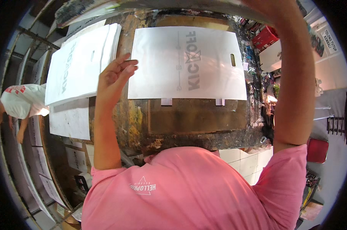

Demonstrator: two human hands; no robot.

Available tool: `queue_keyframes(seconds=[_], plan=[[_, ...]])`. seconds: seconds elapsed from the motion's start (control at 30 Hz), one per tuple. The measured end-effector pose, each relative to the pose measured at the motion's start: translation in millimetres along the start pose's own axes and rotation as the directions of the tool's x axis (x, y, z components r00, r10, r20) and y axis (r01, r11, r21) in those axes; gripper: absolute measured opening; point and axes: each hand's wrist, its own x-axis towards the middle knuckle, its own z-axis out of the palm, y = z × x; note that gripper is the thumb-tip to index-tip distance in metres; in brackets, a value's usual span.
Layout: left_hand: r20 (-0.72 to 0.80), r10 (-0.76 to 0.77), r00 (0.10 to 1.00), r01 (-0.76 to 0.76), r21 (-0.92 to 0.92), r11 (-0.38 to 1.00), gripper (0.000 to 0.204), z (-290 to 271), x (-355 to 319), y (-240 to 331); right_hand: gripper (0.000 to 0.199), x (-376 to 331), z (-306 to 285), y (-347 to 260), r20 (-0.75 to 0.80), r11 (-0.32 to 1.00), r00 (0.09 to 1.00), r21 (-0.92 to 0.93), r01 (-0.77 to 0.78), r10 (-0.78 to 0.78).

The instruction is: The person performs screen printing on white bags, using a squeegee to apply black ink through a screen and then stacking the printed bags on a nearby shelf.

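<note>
A flat white bag (pixel 154 57) with an oval handle slot and grey printing lies on the stained worktable (pixel 169 134) in front of me. By its left edge is my left hand (pixel 115 73), its fingers partly bent and apart, with nothing seen in them. Whether the fingertips touch the bag I cannot tell. My right arm reaches up across the right side. Only a part of my right hand (pixel 262 5) shows at the top rim, beside a long raised frame (pixel 158 5); its fingers are hidden.
A stack of similar white bags (pixel 79 65) rests left of the worktable. Two small pale tabs (pixel 166 102) show at the bag's near edge. Another person (pixel 24 100) bends by the shelving rack (pixel 26 165) at far left. A red container (pixel 264 38) stands at the back right.
</note>
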Motion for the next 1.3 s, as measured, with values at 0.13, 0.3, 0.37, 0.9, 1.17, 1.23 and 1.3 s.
queue_keyframes(seconds=[0.13, 0.3, 0.37, 0.9, 1.17, 1.23, 1.3], plan=[[-0.107, 0.276, 0.955, -0.258, -0.755, 0.602, 0.119, 38, -70, 68, 0.044, -65, 42, 12, 0.007, 0.973, 0.991, -0.188, 0.136, -0.137], [0.079, -0.511, 0.856, 0.264, -0.916, 0.301, 0.132, 57, -136, 38, 0.037, -180, 109, 50, 0.314, 0.943, 0.893, 0.02, 0.332, -0.321], [0.103, -0.608, 0.788, 0.363, -0.874, 0.323, 0.131, 66, -141, -5, 0.029, -213, 145, 49, 0.415, 0.971, 0.878, 0.099, 0.216, -0.238], [0.054, -0.589, 0.806, 0.379, -0.812, 0.444, 0.12, 74, -167, -101, 0.036, -73, 336, 147, 0.184, 0.962, 0.944, 0.032, 0.273, -0.274], [-0.031, -0.568, 0.823, 0.285, -0.841, 0.459, 0.117, 79, -175, -106, 0.053, 96, 359, 208, 0.456, 0.949, 0.834, 0.107, 0.296, -0.311], [-0.04, -0.517, 0.855, 0.264, -0.824, 0.502, 0.115, 78, -177, -106, 0.049, 100, 363, 210, 0.423, 0.951, 0.852, 0.094, 0.296, -0.307], [-0.055, -0.457, 0.888, 0.244, -0.786, 0.568, 0.112, 76, -179, -106, 0.046, 87, 367, 206, 0.35, 0.956, 0.892, 0.032, 0.293, -0.285]])
